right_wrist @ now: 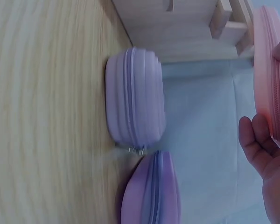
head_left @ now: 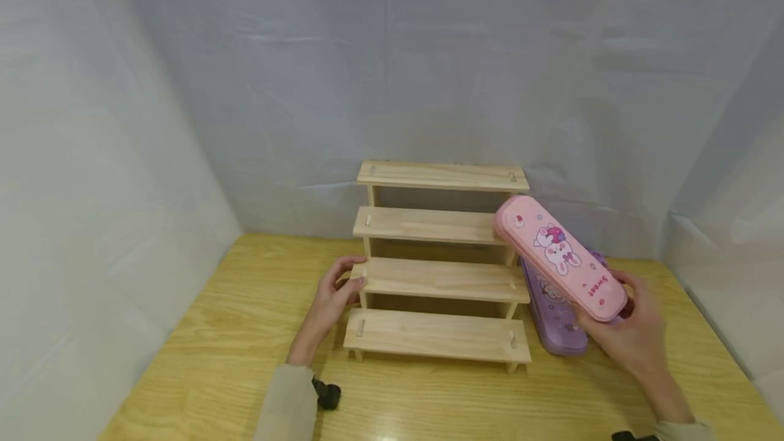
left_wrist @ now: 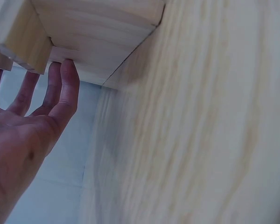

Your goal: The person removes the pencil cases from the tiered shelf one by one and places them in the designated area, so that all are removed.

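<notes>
A four-step wooden shelf [head_left: 437, 278] stands on the table, its steps rising toward the back. My left hand [head_left: 331, 301] holds the left end of its second step from the bottom; in the left wrist view the fingers of that hand [left_wrist: 32, 121] reach up against the wood. My right hand [head_left: 631, 325] grips the lower end of a pink zipped pencil case [head_left: 566, 260] with a rabbit picture and the word "Sweet". The case is tilted in the air beside the shelf's right side. Beneath it, a purple pencil case [head_left: 560, 332] lies on the table, partly hidden.
In the right wrist view a lilac zipped case [right_wrist: 135, 98] lies close to the shelf, with a second purple case [right_wrist: 151, 196] beside it. Pale sheeting [head_left: 429, 73] hangs behind and at both sides of the wooden table [head_left: 226, 332].
</notes>
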The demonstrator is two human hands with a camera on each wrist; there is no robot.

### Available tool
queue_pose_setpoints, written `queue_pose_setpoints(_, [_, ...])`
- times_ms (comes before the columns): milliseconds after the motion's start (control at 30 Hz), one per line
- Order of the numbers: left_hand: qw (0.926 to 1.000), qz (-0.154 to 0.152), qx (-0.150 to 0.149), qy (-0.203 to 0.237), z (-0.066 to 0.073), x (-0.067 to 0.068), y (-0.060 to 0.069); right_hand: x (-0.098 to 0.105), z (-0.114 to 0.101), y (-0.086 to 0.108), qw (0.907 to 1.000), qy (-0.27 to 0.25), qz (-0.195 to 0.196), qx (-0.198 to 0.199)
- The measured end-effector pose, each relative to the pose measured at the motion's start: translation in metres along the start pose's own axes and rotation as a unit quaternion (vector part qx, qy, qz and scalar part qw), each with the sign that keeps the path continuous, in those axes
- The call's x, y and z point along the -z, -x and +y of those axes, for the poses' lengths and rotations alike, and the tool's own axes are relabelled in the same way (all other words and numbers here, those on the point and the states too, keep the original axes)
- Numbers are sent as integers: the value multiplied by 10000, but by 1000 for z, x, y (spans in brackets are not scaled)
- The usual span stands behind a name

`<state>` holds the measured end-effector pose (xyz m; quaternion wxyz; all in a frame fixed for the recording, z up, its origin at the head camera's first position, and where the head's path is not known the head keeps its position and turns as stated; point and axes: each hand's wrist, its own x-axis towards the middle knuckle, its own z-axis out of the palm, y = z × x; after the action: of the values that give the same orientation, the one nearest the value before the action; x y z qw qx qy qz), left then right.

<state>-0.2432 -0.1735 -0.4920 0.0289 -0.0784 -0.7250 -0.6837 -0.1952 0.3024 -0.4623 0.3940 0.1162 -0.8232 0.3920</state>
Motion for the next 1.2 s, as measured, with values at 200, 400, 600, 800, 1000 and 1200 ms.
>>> queue_pose_setpoints(200, [10000, 21, -10, 4, 0, -1, -2, 16, 5, 3, 9992, 143, 153, -333])
queue_pose_setpoints(400, [10000, 53, -11, -25, 0, -2, -1, 28, 12, 9, 9980, 182, 337, -510])
queue_pose_setpoints(600, [10000, 60, 12, -20, 1, -1, 1, 37, 17, 15, 9954, 270, 568, -722])
queue_pose_setpoints(800, [9999, 79, 40, 49, 3, -1, 2, 41, 26, 20, 9899, 628, 780, -1006])
queue_pose_setpoints(1000, [10000, 39, 32, 62, 3, -1, 2, 49, 33, 25, 9822, 978, 883, -1342])
queue_pose_setpoints(1200, [10000, 47, 45, 72, 3, -1, 2, 58, 38, 27, 9655, 1381, 841, -2040])
